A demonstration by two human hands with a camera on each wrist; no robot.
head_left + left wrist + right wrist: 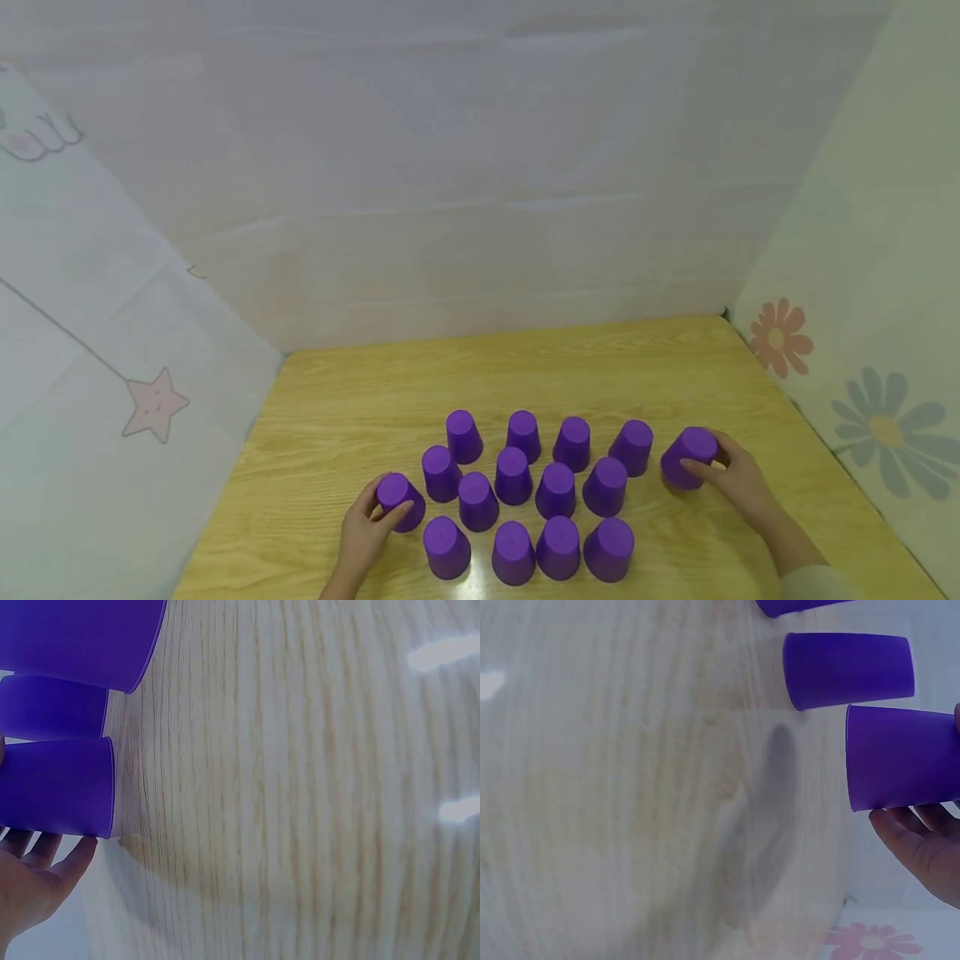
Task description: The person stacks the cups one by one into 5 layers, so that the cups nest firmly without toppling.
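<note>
We are gripping a purple cup with our left hand and a second cup with our right hand, both curled cup-wide; thirteen other cups are standing between.

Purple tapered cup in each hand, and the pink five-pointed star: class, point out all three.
Purple tapered cup (58,787) in the left hand (32,889): left wrist view, side wall.
Another purple tapered cup (901,757) in the right hand (930,853): right wrist view, side wall.
Pink five-pointed star (156,406): head view, its centre.
</note>
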